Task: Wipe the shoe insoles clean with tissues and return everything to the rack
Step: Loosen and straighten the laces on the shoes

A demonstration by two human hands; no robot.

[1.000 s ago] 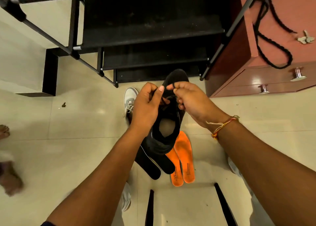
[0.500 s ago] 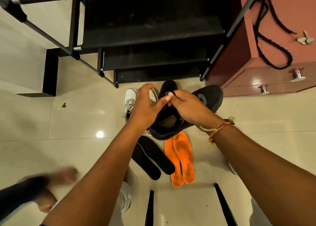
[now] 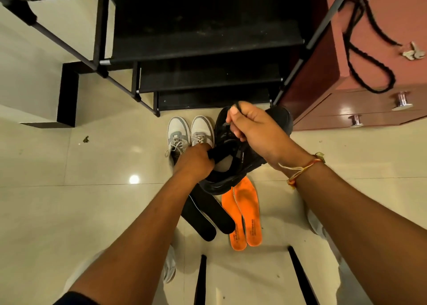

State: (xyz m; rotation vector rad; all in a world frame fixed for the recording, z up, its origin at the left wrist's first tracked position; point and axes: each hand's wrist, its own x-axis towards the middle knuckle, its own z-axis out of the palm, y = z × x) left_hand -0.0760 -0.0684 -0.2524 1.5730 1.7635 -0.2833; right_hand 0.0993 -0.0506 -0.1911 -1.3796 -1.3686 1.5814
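I hold a black shoe [image 3: 233,166] over the floor in front of the black shoe rack [image 3: 203,44]. My right hand [image 3: 256,131] grips the shoe's upper part and pinches a black lace between thumb and finger. My left hand [image 3: 196,161] grips the tongue at the shoe's opening, fingers curled into it. Below the shoe lie two black insoles [image 3: 208,219] and two orange insoles [image 3: 245,214] side by side on the tiles. A pair of grey-white sneakers [image 3: 189,131] stands just left of the black shoe.
A reddish wooden drawer cabinet [image 3: 369,110] stands at the right, with a black cord [image 3: 365,57] and keys [image 3: 413,53] on top. Two black bars [image 3: 298,279] run along the floor near my legs. A small scrap of debris [image 3: 86,139] lies on the tiles at left.
The shoe has swung so its toe points right and away. My left hand dropped from the laces to the shoe's opening. The other person's limb at the left edge is gone.
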